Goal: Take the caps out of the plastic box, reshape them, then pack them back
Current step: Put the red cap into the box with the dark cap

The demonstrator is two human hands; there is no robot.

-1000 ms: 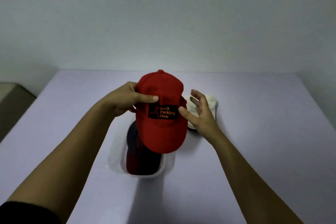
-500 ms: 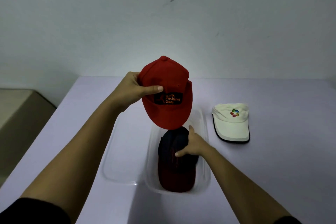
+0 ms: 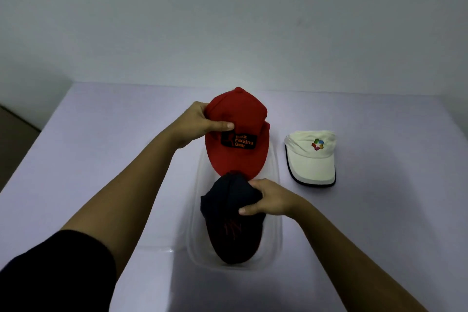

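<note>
**A:** Head view first. How many caps do you count?

**B:** Three. A red cap (image 3: pixel 238 157) is held up in the left hand (image 3: pixel 198 125). A dark cap (image 3: pixel 229 233) lies in the clear plastic box (image 3: pixel 275 233). A white cap (image 3: pixel 310 162) lies flat on the table (image 3: pixel 101 159), just right of the box and apart from it.

**A:** Boxes and hands?

**B:** One box, in the middle of the pale lilac table. Two bare hands, and the left arm has a dark sleeve (image 3: pixel 50 273) at the near edge.

**A:** What is each hand doing?

**B:** The left hand grips the red cap's crown, with the thumb across the front just above the patch and the fingers behind. That cap hangs over the far end of the box, its brim pointing down toward the dark cap. The right hand (image 3: pixel 272 197) is curled round the dark cap's crown and bunches the cloth. The dark cap's brim points toward the person, inside the box.

**A:** Any writing?

**B:** The black patch (image 3: pixel 239 140) on the red cap reads "Back Packing Gear" in orange, with a small figure at its left. The first word is dim. The white cap carries a small multicoloured emblem (image 3: pixel 317 144). The dark cap has red stitching on its front, too dark to read
</note>
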